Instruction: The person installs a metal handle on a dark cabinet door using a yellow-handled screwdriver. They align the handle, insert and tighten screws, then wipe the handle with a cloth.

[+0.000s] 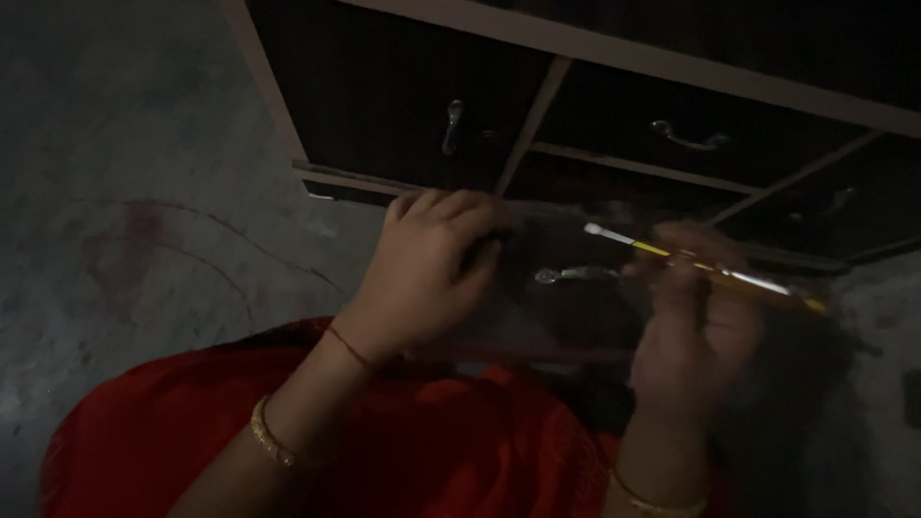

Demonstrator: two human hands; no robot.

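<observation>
Dim room — grey concrete floor point(125, 192), dark wooden cabinet point(403, 105) with metal handles point(453, 127), pale trim.

Grey concrete floor point(125, 192) (reddish stains); dark wooden cabinet point(403, 96) stands on it.

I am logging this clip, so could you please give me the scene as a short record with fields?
Left hand: left hand curled on the edge of a dark drawer front
Right hand: right hand, blurred, grip closed on a yellow-handled tool with a pale tip
Furniture: dark wooden cabinet with metal handles
Clothing: red garment, gold bangles
Floor: grey floor
Light: dim
</observation>
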